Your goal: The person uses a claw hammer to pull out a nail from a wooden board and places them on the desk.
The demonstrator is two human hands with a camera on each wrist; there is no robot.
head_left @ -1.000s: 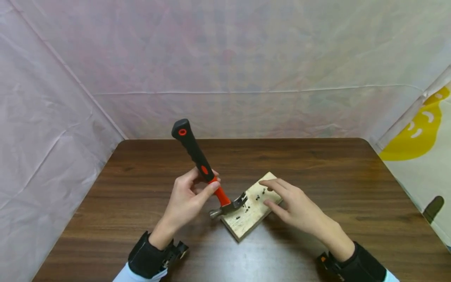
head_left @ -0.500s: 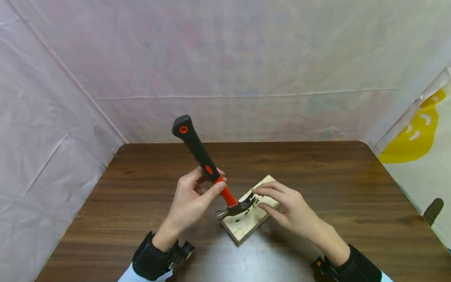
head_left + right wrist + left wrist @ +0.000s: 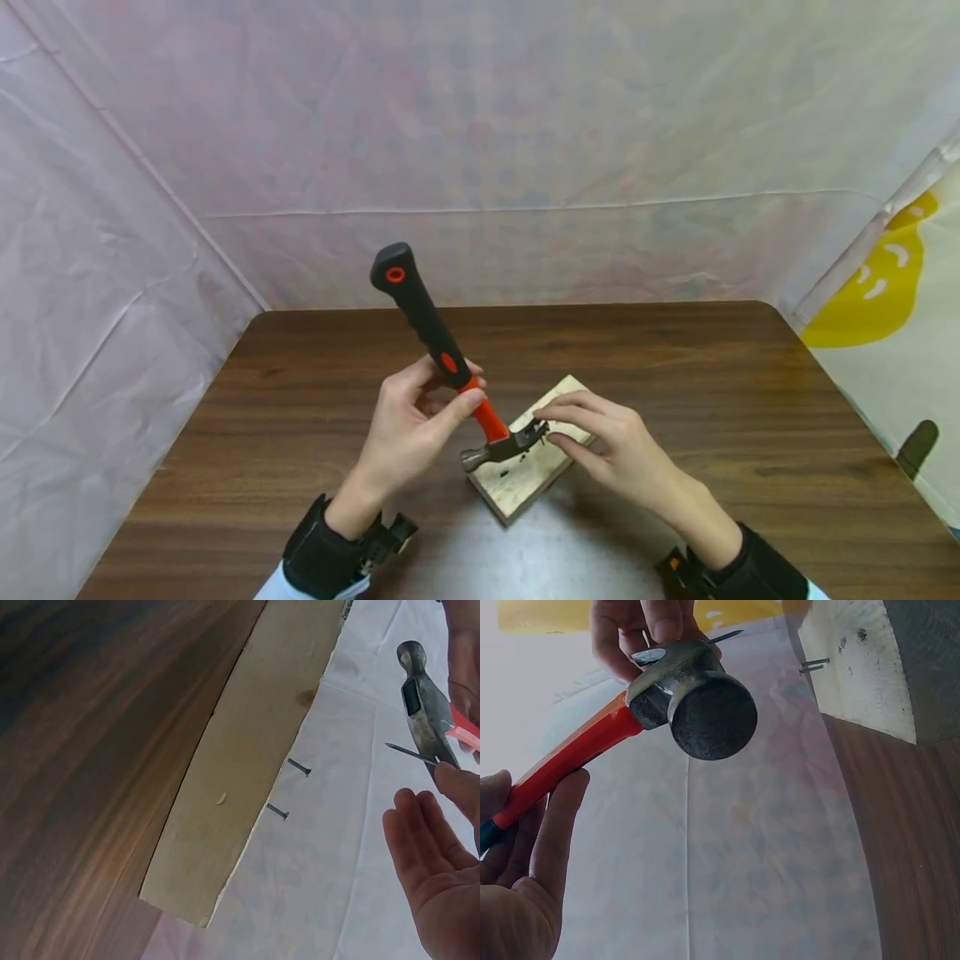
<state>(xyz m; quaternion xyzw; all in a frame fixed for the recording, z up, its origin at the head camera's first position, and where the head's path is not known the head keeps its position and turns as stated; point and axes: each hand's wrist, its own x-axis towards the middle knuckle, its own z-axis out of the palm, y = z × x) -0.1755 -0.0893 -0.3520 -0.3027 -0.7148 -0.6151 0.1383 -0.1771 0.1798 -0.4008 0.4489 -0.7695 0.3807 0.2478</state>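
Note:
My left hand (image 3: 416, 425) grips a claw hammer (image 3: 431, 333) by its red neck, with the black handle slanting up and away to the left. In the right wrist view a loose nail (image 3: 407, 752) sticks out at the claw, point outward. My right hand (image 3: 626, 437) is at the claw, thumb and a finger pinching about the nail there, partly hidden by the claw. Beneath the hammer head lies a pale wooden board (image 3: 521, 492). Two nails (image 3: 298, 766) stand up from the board in the right wrist view.
The brown wooden table (image 3: 300, 383) carries the board. A whitish sheet (image 3: 480, 150) hangs behind it, and another covers the left side. At the right is a cloth with a yellow print (image 3: 870, 300).
The hammer has shifted slightly right over the board with my left hand. My right hand has moved left, bringing its fingers from above the board to the claw.

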